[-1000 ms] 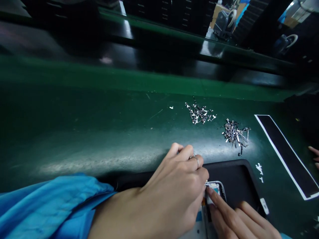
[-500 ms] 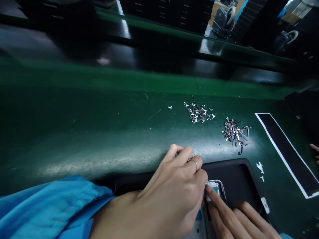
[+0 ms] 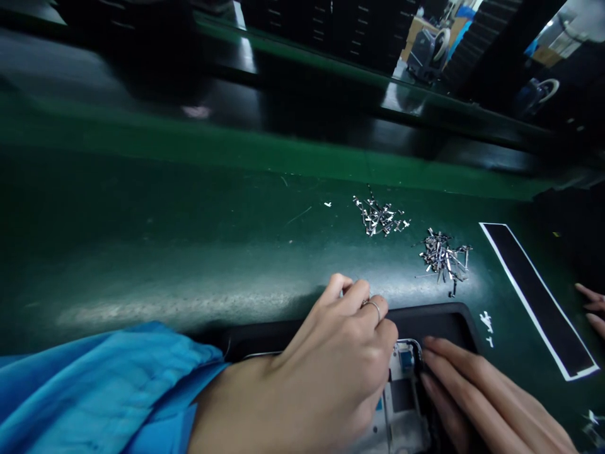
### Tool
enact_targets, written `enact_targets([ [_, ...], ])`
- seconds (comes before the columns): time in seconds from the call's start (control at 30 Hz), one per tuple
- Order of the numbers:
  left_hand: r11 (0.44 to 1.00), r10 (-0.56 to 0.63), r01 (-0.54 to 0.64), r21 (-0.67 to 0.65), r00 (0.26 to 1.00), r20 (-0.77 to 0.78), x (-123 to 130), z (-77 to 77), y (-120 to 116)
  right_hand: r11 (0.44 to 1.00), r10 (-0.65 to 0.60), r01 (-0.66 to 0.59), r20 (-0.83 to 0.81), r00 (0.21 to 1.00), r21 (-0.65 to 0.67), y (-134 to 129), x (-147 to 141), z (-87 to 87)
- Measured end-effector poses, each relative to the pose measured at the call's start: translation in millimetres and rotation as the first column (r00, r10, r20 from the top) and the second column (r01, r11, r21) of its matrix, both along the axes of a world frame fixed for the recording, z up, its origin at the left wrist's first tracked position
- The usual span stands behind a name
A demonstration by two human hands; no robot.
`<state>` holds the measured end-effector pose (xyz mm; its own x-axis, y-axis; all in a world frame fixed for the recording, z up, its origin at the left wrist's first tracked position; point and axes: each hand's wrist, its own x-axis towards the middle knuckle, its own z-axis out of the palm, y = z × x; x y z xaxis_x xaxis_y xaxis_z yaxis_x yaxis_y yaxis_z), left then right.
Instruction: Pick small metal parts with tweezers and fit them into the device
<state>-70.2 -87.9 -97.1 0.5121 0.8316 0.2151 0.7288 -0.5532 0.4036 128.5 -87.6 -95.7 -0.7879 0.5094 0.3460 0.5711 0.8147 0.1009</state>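
Note:
My left hand (image 3: 340,359), with a ring on one finger, is closed over the upper left part of a silver phone frame (image 3: 401,425). Its fingers curl inward, and their tips and anything in them are hidden. Against the frame's right edge lie the fingers of my right hand (image 3: 477,391), gripping along that side. The frame has a blue patch near its top and rests at a black tray (image 3: 442,313); my left hand and forearm cover much of both.
Two piles of small metallic strips, a left pile (image 3: 378,216) and a right pile (image 3: 443,255), lie on the green table (image 3: 212,252). White scraps (image 3: 486,325) and a white-edged black strip (image 3: 539,299) are at the right. Another person's hand (image 3: 593,306) shows at the right edge.
My right hand has moved from the middle of the phone frame to its right edge, uncovering more of the metal. My left hand stays about where it was. The view has shifted slightly.

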Motion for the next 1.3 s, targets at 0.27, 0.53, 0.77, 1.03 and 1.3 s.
enact_targets([
  [0.27, 0.994, 0.029, -0.032, 0.102, 0.999, 0.029, 2, -7.0, 1, 0.996, 0.033, -0.04, -0.09, 0.995, -0.077, 20, -22, -2.2],
  [0.53, 0.997, 0.054, -0.066, 0.044, 0.969, 0.24, 7, -9.9, 4, 0.979, 0.15, -0.156, 0.059, 0.987, 0.131, 20, -27, 0.7],
  [0.77, 0.998, 0.022, -0.033, 0.057, 0.985, 0.173, 7, -15.3, 4, 0.992, 0.109, -0.111, 0.031, 0.994, 0.052, 20, -35, 2.2],
  [1.03, 0.999, -0.006, 0.005, 0.043, 1.0, 0.019, 1, -4.9, -2, 0.994, 0.027, -0.033, -0.058, 0.998, -0.104, 13, -10, -6.4],
  [1.3, 0.995, 0.041, -0.043, 0.084, 0.999, 0.029, 6, -9.8, 1, 0.997, 0.052, -0.053, -0.018, 0.998, -0.06, 13, -19, -5.5],
])
